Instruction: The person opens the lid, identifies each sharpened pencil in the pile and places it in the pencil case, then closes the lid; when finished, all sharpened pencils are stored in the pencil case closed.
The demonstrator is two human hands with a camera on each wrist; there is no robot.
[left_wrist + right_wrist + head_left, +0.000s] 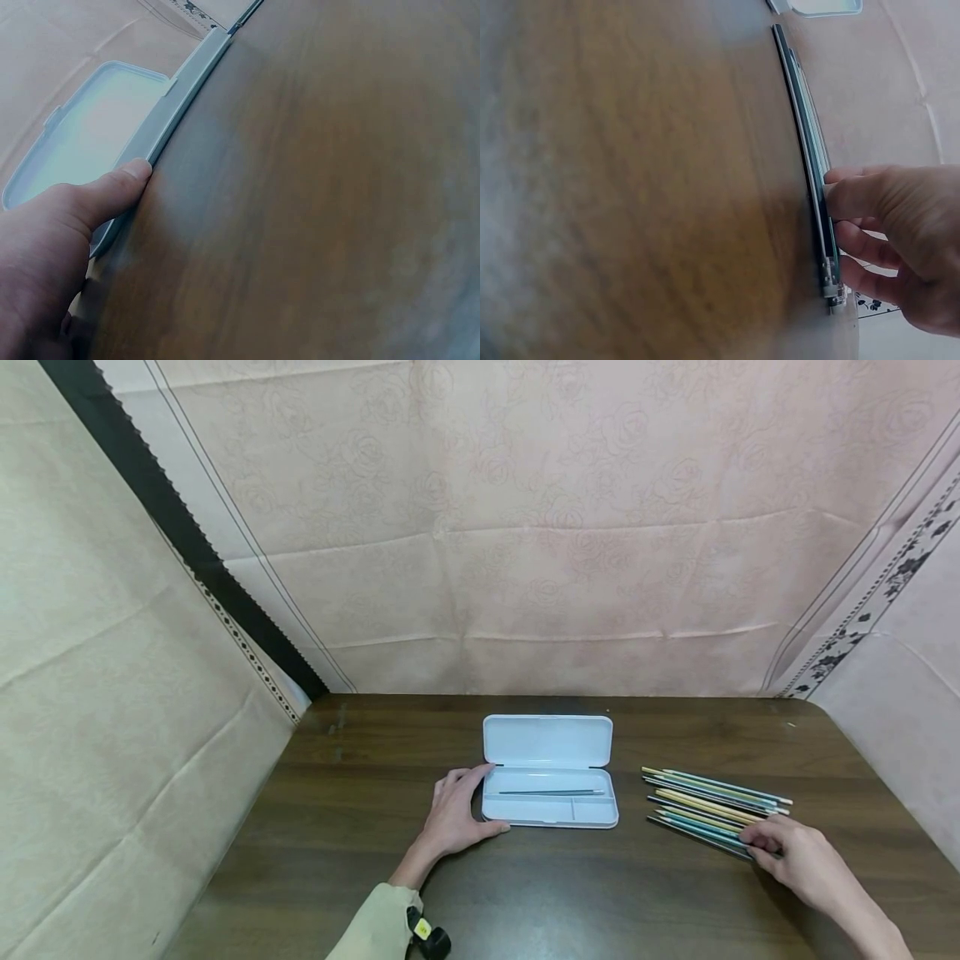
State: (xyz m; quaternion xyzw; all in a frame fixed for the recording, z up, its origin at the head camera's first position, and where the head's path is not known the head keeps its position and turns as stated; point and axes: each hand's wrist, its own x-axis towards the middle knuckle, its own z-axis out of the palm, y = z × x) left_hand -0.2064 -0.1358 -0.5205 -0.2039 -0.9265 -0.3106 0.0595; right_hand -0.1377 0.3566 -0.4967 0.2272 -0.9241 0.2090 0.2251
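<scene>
A pale blue pencil case (551, 814) lies with its lid (547, 741) folded back on the brown table. One dark pencil (551, 792) is in its long compartment. My left hand (457, 814) holds the case by its left end, thumb at the front corner and fingers toward the hinge; in the left wrist view the thumb (124, 184) presses the front wall. To the right, several pencils (701, 797) in yellow, teal and black lie side by side, slanted. My right hand (802, 860) pinches a dark pencil (799, 124) by its near right end, at the front of the group.
The wooden table (360, 860) reaches back to a cream patterned cloth (570, 527). More cloth hangs at the left (150, 735) and right sides. A black strip (202, 543) runs down the left corner. A small black device (431, 939) sits at my left wrist.
</scene>
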